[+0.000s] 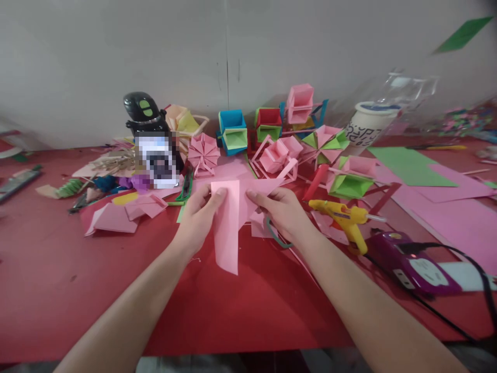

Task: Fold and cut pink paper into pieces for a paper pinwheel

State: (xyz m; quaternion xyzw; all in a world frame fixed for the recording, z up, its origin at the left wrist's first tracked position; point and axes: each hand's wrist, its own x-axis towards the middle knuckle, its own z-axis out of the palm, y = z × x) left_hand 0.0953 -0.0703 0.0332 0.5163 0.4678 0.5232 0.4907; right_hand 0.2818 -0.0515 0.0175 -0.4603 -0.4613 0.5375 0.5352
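A sheet of pink paper (227, 228) is held up between both hands above the red table. My left hand (198, 215) pinches its left part, thumb on the front, where a narrow strip hangs down with a curled lower end. My right hand (281, 207) grips the right part, its thumb pressed on the paper and the other fingers curled behind. The paper looks folded near the left thumb. Just beyond the right hand lie scissors with a teal handle (277, 238), partly hidden by that hand and paper scraps.
Several folded paper models, such as a pink pinwheel shape (204, 153), line the back. A phone (159, 160) leans on a black figure (145, 114). To the right are a yellow glue gun (344, 217), a purple power strip (415, 264) with cables, a patterned cup (368, 127) and coloured sheets (411, 168).
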